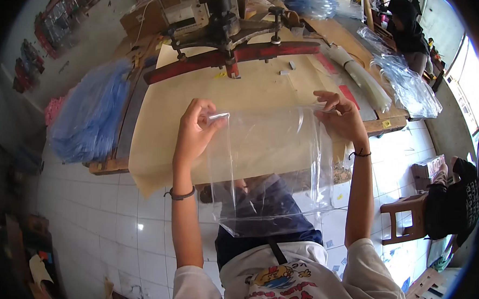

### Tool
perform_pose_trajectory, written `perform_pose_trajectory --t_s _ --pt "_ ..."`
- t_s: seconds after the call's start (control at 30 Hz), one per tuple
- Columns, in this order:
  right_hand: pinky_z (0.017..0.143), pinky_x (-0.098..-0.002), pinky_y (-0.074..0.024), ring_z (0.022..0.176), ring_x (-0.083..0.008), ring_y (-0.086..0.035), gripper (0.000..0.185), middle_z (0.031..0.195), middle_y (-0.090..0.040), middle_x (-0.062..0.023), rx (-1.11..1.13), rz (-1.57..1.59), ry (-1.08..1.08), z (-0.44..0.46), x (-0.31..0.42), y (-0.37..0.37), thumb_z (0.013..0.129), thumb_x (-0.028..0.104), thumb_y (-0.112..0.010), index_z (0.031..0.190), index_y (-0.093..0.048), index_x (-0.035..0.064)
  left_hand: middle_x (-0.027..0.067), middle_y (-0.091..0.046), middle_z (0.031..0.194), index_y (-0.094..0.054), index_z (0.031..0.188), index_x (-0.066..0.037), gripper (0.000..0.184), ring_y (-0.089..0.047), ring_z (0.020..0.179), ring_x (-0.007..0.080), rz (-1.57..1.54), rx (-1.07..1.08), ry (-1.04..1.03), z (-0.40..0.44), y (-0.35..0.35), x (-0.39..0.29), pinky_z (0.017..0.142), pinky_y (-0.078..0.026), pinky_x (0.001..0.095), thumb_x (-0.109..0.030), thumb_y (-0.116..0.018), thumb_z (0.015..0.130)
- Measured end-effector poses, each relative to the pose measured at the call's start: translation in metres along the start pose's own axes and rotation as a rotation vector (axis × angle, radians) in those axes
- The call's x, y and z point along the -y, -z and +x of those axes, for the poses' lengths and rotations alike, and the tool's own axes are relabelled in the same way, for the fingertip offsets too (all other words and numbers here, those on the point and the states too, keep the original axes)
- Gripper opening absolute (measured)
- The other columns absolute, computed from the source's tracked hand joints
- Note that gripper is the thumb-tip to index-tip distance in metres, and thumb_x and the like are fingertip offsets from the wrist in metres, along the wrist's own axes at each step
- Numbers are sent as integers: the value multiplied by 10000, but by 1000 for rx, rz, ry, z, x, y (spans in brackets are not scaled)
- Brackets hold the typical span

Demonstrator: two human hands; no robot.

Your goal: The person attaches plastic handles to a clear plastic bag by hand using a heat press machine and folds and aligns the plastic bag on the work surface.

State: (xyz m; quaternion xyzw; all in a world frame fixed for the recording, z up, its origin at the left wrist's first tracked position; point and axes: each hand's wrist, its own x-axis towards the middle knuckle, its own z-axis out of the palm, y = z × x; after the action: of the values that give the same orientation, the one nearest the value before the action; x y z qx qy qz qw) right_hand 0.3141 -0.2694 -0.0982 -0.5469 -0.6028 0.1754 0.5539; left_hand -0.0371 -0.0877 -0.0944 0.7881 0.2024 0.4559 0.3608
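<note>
A clear plastic bag or sheet [271, 167] hangs in front of me, see-through and creased along its sides. My left hand [198, 123] pinches its upper left corner. At the upper right corner, my right hand [336, 114] grips the film between thumb and fingers, other fingers raised. The lower edge hangs over my lap. Beyond it lies tan paper [170, 124] covering the worktable. Above the paper stands a press with a red bar [195, 67]. Small grey metal blocks [288, 68] rest on the paper beneath the bar.
Stacked bluish plastic sheets [92, 109] lie on the table's left side. On the right are a roll of clear film [362, 80] and a heap of clear plastic [405, 85]. A person [405, 28] sits at the back right; another person [459, 199] is near a brown stool [404, 217].
</note>
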Motion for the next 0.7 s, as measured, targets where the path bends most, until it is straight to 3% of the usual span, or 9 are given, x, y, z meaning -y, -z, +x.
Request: perform_pose_trajectory --t_s 0.03,0.13,0.23,0.33,0.43,0.47,0.63,0.7 --pt "1029 -327 -499 1294 -218 -588 295 1406 -632 -112 11 58 -57 -1 -3 3 817 -96 -777 855 -557 97 -14 -534 925 -609 1133 -17 351 -509 779 92 -99 -30 117 0 -3 -5 748 -444 237 -109 -824 871" --pt "1029 -349 -504 1334 -186 -564 228 1416 -628 -124 7 204 -18 -4 -6 11 837 -90 -766 824 -601 68 6 -617 899 -644 1242 -31 387 -533 706 66 83 78 187 1 9 -3 681 -450 223 -150 -801 909" --pt "1045 -341 -491 1284 -179 -588 241 1427 -613 -112 36 264 31 -3 -3 15 845 -101 -753 798 -584 63 -5 -653 867 -635 1284 -40 375 -540 718 43 -178 189 253 -4 7 -10 677 -454 214 -179 -759 959" --pt "990 -321 -510 1083 -139 -635 232 1285 -632 -54 -11 97 182 0 -3 12 839 -96 -764 864 -607 73 -21 -655 841 -638 1264 -45 316 -526 712 31 -230 159 217 -4 2 -7 656 -443 210 -188 -721 995" --pt "882 -283 -525 905 -77 -577 293 1101 -558 10 -139 95 -21 -4 -1 8 831 -81 -783 1035 -654 85 -17 -651 840 -636 1253 -49 304 -508 699 31 -236 145 205 -6 5 -4 636 -427 212 -195 -717 998" --pt "774 -248 -511 814 -32 -518 443 1013 -475 32 -122 73 -103 -5 0 10 843 -39 -803 1236 -638 82 -18 -648 841 -635 1249 -50 298 -509 701 32 -201 135 213 -5 6 -4 634 -429 216 -196 -712 1001" --pt "730 -221 -490 812 -35 -540 528 1007 -489 37 -96 132 -159 0 2 9 872 52 -824 1353 -606 64 -32 -621 848 -628 1238 -56 266 -505 721 37 -96 65 178 -5 6 -5 623 -420 224 -204 -680 1023" --pt "723 -221 -488 813 -36 -545 543 1004 -504 40 -58 138 -198 2 10 8 875 76 -831 1367 -600 63 3 -628 957 -640 1196 -49 214 -543 789 53 -160 34 222 -6 4 -12 692 -458 231 -152 -680 1014"
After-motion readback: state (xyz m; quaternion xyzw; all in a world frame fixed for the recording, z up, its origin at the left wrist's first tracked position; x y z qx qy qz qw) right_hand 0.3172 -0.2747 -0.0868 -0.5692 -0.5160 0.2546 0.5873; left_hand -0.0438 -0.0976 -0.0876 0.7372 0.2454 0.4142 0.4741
